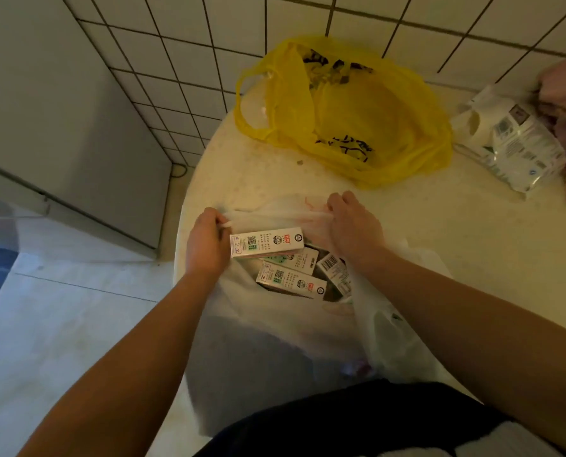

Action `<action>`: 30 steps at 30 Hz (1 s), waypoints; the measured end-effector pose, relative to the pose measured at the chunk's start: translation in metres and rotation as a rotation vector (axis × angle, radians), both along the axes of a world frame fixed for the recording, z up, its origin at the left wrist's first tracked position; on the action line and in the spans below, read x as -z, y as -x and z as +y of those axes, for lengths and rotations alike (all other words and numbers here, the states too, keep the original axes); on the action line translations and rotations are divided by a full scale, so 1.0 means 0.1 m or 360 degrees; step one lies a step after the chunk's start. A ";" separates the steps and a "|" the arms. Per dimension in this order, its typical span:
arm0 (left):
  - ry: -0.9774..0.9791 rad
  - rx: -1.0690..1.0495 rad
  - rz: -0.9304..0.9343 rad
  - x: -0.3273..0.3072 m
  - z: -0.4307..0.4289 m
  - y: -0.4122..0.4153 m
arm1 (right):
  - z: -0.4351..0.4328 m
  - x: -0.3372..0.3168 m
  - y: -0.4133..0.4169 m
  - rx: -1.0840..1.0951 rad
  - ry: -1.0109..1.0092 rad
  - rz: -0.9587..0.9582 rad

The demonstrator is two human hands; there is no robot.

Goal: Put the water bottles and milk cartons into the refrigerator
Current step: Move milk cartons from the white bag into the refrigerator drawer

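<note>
1. Head cam, only view. L+R both on the white bag (258, 357), which sits on the table (473, 242) edge right in front of me.
2. My left hand (207, 245): fingers curled tight, gripping the bag rim on its left side and pulling it outward.
3. My right hand (351, 225): fingers curled, pinching the bag rim on the far-right side. Rim is stretched taut between both hands, so the bag mouth is open.
4. Top carton (266, 242): milk, lies flat across the bag mouth between my hands, label side up. Its left end touches my left hand; can't tell if that hand also grips it.
5. 2nd carton (291, 282): just nearer to me than the top one, deeper in the bag, tilted, label up.
6. 3rd carton (303, 258): between those two, mostly covered.
7. Barcode pack (336, 268): under my right wrist, inside the bag; can't tell what it is.
8. Yellow bag (357, 127): beyond both hands on the table, slumped open, against the tiled wall (341, 21).
9. White printed pack (519, 143): far right of my right hand, on the table. Smth pinkish at its top-right end, too blurred to ID.
10. Grey-white unit (60, 110): well left of my left hand, standing on the floor (60, 324); can't confirm what it is.
</note>
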State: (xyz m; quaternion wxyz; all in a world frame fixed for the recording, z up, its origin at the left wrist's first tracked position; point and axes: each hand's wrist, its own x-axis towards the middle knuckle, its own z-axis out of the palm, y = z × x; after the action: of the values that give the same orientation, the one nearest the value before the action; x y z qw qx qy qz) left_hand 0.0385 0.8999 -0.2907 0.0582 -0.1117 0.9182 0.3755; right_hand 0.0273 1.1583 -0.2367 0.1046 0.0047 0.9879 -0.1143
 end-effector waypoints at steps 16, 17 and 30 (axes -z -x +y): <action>0.0371 0.0246 0.0220 -0.10 -0.14 -1.00 | 0.02 -0.01 -0.17 -0.0432 0.0018 0.0070; 0.0392 0.0292 0.0396 -0.13 -0.13 -1.08 | -0.03 -0.04 -0.19 -0.0430 0.0012 0.0164; 0.0430 0.0892 0.0175 -0.08 -0.23 -1.39 | -0.62 -0.14 -0.26 -0.0815 -0.0066 -0.0101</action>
State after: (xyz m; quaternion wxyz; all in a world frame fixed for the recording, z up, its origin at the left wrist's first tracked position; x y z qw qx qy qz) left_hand 0.1775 0.8772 -0.2824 0.0943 0.1594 0.9566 0.2249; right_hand 0.0533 1.0960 -0.2224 0.1609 -0.2399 0.9553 -0.0635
